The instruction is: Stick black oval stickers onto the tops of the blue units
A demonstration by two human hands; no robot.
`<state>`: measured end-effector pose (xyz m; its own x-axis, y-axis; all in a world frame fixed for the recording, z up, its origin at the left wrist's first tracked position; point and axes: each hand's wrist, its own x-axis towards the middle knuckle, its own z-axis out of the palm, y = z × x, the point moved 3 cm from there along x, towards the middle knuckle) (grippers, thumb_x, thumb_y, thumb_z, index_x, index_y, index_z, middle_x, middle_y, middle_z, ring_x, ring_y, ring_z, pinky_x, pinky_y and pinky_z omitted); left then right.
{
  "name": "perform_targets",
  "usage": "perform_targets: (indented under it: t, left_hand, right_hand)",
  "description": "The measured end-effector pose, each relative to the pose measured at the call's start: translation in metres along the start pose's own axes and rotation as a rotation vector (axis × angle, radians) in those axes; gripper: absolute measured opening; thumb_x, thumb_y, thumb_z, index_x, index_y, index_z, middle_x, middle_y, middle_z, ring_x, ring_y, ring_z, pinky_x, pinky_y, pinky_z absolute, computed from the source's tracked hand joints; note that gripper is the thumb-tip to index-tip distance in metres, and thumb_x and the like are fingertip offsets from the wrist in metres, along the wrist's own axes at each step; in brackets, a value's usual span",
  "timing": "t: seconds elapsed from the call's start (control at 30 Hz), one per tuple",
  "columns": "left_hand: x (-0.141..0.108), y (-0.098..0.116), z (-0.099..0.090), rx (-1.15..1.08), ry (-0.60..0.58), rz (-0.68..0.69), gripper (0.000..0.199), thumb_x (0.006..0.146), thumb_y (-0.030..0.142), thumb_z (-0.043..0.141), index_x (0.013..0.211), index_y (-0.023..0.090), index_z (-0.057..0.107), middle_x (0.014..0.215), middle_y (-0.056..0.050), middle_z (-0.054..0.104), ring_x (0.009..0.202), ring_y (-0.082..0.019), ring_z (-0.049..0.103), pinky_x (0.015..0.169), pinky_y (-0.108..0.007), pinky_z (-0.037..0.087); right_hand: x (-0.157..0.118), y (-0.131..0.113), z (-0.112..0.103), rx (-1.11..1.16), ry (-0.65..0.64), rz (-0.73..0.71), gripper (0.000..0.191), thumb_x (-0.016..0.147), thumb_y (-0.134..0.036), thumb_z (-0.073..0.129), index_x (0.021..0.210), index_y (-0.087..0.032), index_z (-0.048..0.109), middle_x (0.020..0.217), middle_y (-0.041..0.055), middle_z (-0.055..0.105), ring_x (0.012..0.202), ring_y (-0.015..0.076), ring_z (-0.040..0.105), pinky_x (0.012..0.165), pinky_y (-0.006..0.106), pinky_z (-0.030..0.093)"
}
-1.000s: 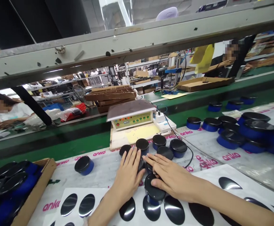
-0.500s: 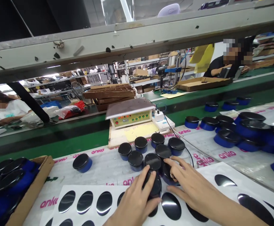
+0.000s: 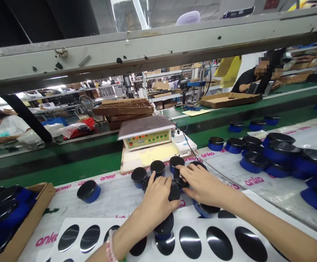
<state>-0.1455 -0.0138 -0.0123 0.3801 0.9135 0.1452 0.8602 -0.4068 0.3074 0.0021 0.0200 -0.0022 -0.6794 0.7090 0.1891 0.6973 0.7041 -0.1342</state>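
My left hand (image 3: 157, 196) lies over the cluster of round pieces with black tops and blue sides, fingers spread and reaching forward. It covers part of one round piece (image 3: 144, 183); its thumb is by the front of another round piece (image 3: 174, 191). Just to the right, my right hand (image 3: 199, 182) has index finger and thumb around a round piece (image 3: 180, 179). Nearer me, a round piece (image 3: 164, 226) rests on a white sheet (image 3: 75, 222) of black ovals. Another round piece (image 3: 205, 209) sits under my right forearm.
A cardboard box (image 3: 40, 207) of round pieces stands at left, with a lone round piece (image 3: 88, 191) nearby. Many more round pieces (image 3: 281, 151) are grouped at right. Behind stands a control unit (image 3: 147, 135) with a cable. A metal beam (image 3: 158, 47) crosses overhead. Two people sit beyond.
Both hands have moved forward onto pieces farther back. The two round pieces they were on now stand apart from the cluster, nearer me, one left and one right. The view shifted slightly.
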Motion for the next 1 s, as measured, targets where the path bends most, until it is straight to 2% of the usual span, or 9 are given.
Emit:
perform_targets:
  t: [0.1, 0.27, 0.33, 0.43, 0.5, 0.57, 0.63, 0.8, 1.0]
  left_hand:
    - [-0.006, -0.005, -0.01, -0.103, 0.051, -0.009, 0.058, 0.073, 0.038, 0.068, 0.123, 0.014, 0.051, 0.12, -0.012, 0.06, 0.118, -0.028, 0.051, 0.113, -0.053, 0.018]
    - [-0.025, -0.009, -0.022, -0.336, 0.157, -0.093, 0.055, 0.078, 0.03, 0.062, 0.129, 0.023, 0.042, 0.131, -0.007, 0.049, 0.121, -0.023, 0.047, 0.103, -0.04, 0.04]
    - [-0.025, -0.009, -0.015, -0.335, 0.128, -0.058, 0.056, 0.076, 0.03, 0.064, 0.128, 0.023, 0.044, 0.129, -0.008, 0.051, 0.12, -0.024, 0.048, 0.106, -0.044, 0.036]
    - [-0.019, -0.006, 0.0, -0.254, 0.025, 0.029, 0.061, 0.07, 0.032, 0.071, 0.125, 0.021, 0.048, 0.125, -0.01, 0.055, 0.122, -0.03, 0.046, 0.112, -0.058, 0.017]
    - [-0.014, -0.004, 0.0, -0.278, 0.027, 0.023, 0.077, 0.069, 0.036, 0.073, 0.135, 0.02, 0.037, 0.132, -0.013, 0.05, 0.127, -0.032, 0.041, 0.111, -0.058, 0.019]
    - [-0.01, 0.0, -0.01, -0.351, 0.138, -0.008, 0.096, 0.07, 0.042, 0.072, 0.144, 0.022, 0.015, 0.144, -0.014, 0.036, 0.132, -0.031, 0.034, 0.109, -0.052, 0.03]
    - [-0.008, 0.006, -0.025, -0.378, 0.268, 0.031, 0.098, 0.074, 0.044, 0.069, 0.145, 0.025, 0.004, 0.148, -0.012, 0.029, 0.134, -0.029, 0.032, 0.106, -0.047, 0.037]
    - [-0.01, 0.019, -0.046, -0.189, 0.45, 0.242, 0.07, 0.087, 0.032, 0.056, 0.144, 0.024, 0.017, 0.131, -0.011, 0.052, 0.12, -0.026, 0.05, 0.097, -0.043, 0.046]
    - [-0.029, 0.009, -0.05, -0.058, 0.514, 0.235, 0.076, 0.087, 0.028, 0.056, 0.145, 0.024, 0.008, 0.132, -0.012, 0.05, 0.12, -0.026, 0.05, 0.097, -0.041, 0.046]
  right_hand:
    - [0.007, 0.002, 0.005, 0.06, -0.008, -0.031, 0.035, 0.08, -0.018, 0.057, 0.114, -0.019, 0.05, 0.116, 0.0107, 0.058, 0.096, 0.0288, 0.052, 0.083, 0.045, 0.04]
    - [0.008, 0.006, -0.001, 0.226, -0.016, -0.007, 0.035, 0.086, -0.025, 0.052, 0.12, -0.024, 0.047, 0.089, 0.0033, 0.06, 0.086, 0.0222, 0.056, 0.076, 0.036, 0.045]
    - [0.005, 0.011, -0.011, 0.302, 0.026, 0.062, 0.039, 0.088, -0.03, 0.049, 0.125, -0.024, 0.041, 0.087, 0.0022, 0.055, 0.08, 0.0193, 0.056, 0.07, 0.031, 0.047]
    - [-0.002, 0.018, -0.031, 0.496, 0.175, 0.191, 0.043, 0.087, -0.035, 0.049, 0.128, -0.025, 0.037, 0.087, 0.0012, 0.048, 0.076, 0.0165, 0.054, 0.072, 0.031, 0.049]
    - [-0.008, 0.017, -0.041, 0.64, 0.263, 0.215, 0.043, 0.086, -0.037, 0.052, 0.126, -0.028, 0.038, 0.09, 0.0014, 0.046, 0.077, 0.0161, 0.052, 0.074, 0.032, 0.049]
    - [-0.011, 0.009, -0.047, 0.712, 0.298, 0.192, 0.039, 0.086, -0.038, 0.052, 0.122, -0.029, 0.04, 0.094, 0.0024, 0.047, 0.078, 0.0164, 0.051, 0.075, 0.032, 0.05]
    - [-0.011, -0.001, -0.049, 0.718, 0.289, 0.159, 0.037, 0.087, -0.038, 0.051, 0.12, -0.028, 0.041, 0.094, 0.0028, 0.049, 0.078, 0.0173, 0.052, 0.074, 0.033, 0.05]
    - [-0.003, -0.027, -0.045, 0.715, 0.318, 0.106, 0.027, 0.09, -0.037, 0.044, 0.115, -0.026, 0.044, 0.094, 0.0036, 0.053, 0.081, 0.0185, 0.053, 0.072, 0.032, 0.049]
    - [0.008, -0.05, -0.043, 0.694, 0.28, 0.032, 0.021, 0.092, -0.037, 0.042, 0.111, -0.027, 0.042, 0.103, 0.0049, 0.055, 0.086, 0.0181, 0.055, 0.074, 0.032, 0.051]
